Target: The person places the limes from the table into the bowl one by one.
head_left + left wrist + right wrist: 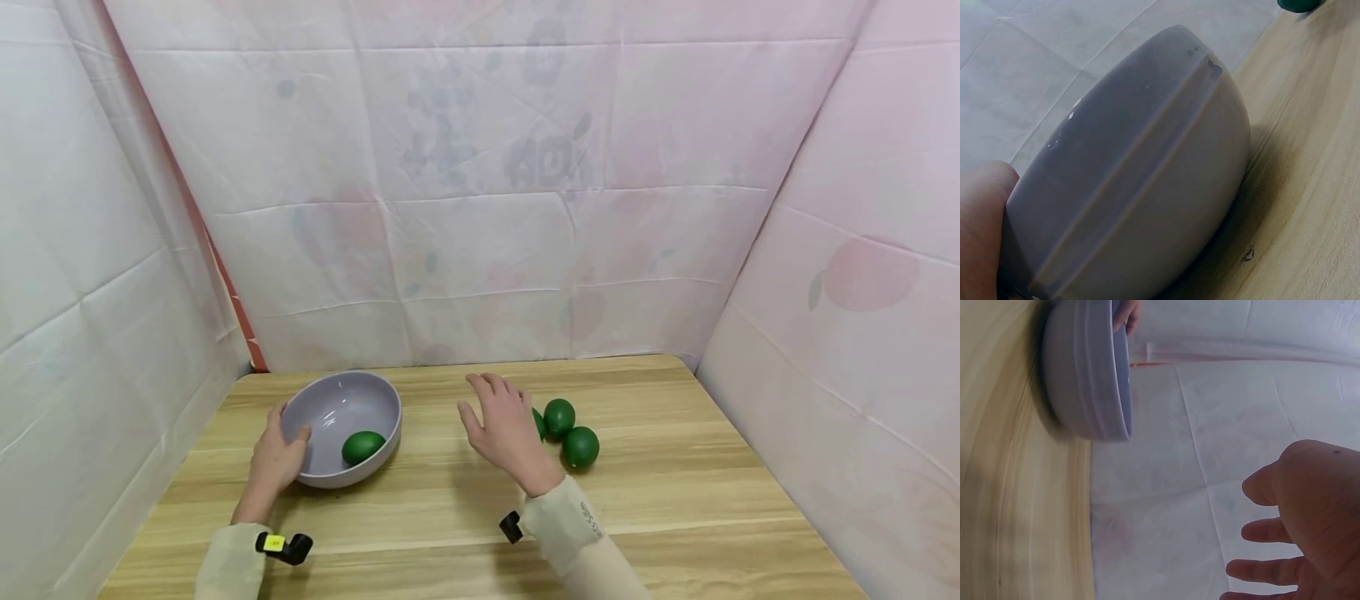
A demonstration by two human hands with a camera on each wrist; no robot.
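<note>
item inspected: round, lavender-grey glazed bowl [333,400], at the far left of the wood-grain tabletop [675,500]. one glossy, dark green, rounded fruit-like piece [363,447] lies inside, against the near right wall. the person's left grip [277,454], a bare hand, pinches the left rim, thumb inside. the right grip [506,429], also bare, holds nothing; its fingers are spread between the bowl and a cluster of three similar pieces at right: a far piece [559,417], a near piece [581,447] and a partly covered piece [538,423].

assessment: steadying the bowl is best done with firm, even rim pressure, thumb kept close to the wall. round, smooth pieces would likely roll; handling calls for fingers wrapped round the middle and a low, gentle release.

limitations: the right grip masks much of the partly covered piece; contact between them cannot be determined. whether the bowl's base sits flat is not verifiable. the left wrist view cuts off most of its hand; the right wrist view crops the bowl.
</note>
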